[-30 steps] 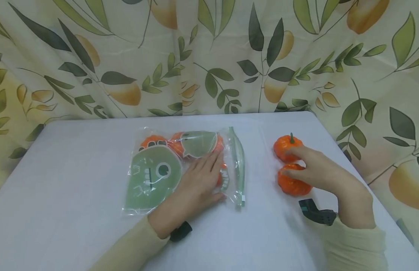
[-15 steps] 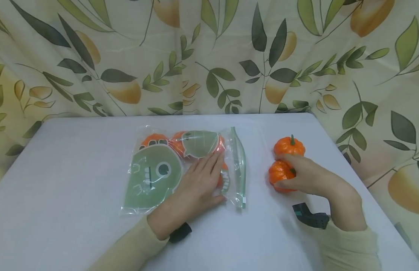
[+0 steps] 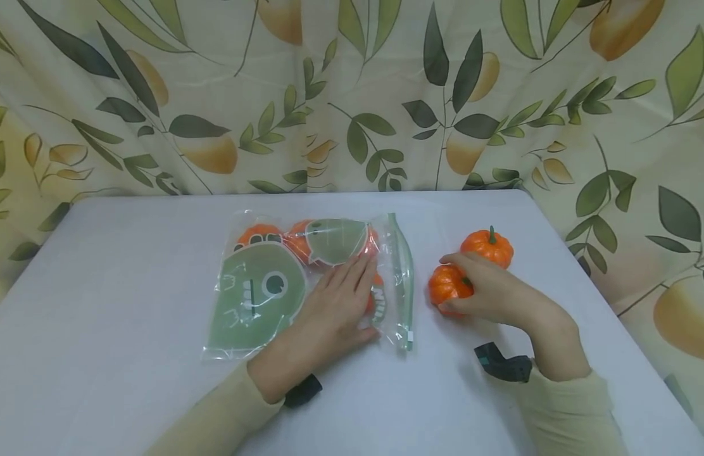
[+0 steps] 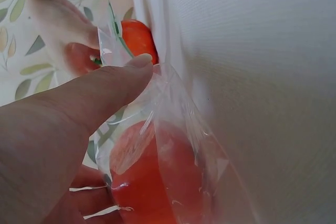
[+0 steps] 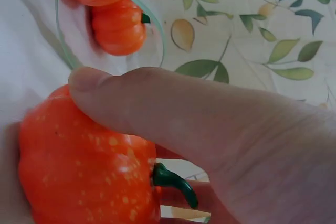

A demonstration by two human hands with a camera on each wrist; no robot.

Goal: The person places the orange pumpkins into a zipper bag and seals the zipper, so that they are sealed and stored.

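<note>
My left hand [image 3: 335, 307] lies on a clear zip bag [image 3: 255, 348] with green cartoon prints, its fingers stretched out over the bag near its mouth. Orange toy pumpkins [image 4: 152, 182] show through the plastic. My right hand [image 3: 500, 294] grips a small orange toy pumpkin [image 3: 447, 286], just right of the bag's green zip edge [image 3: 406, 278]. The right wrist view shows the thumb across this pumpkin's side and the dark green stem [image 5: 176, 182] pointing toward the palm. Another toy pumpkin [image 3: 491, 246] sits right behind that hand.
A white-covered table [image 3: 130, 266] carries everything. A curtain [image 3: 352, 95] with leaf and fruit prints hangs behind it. In the right wrist view the bag's green-edged mouth [image 5: 157, 19] stands apart, with orange pumpkins [image 5: 119, 27] beyond it.
My right hand has taken hold of the nearer pumpkin and moved it left, toward the bag's zip edge. The farther pumpkin and my left hand have stayed put.
</note>
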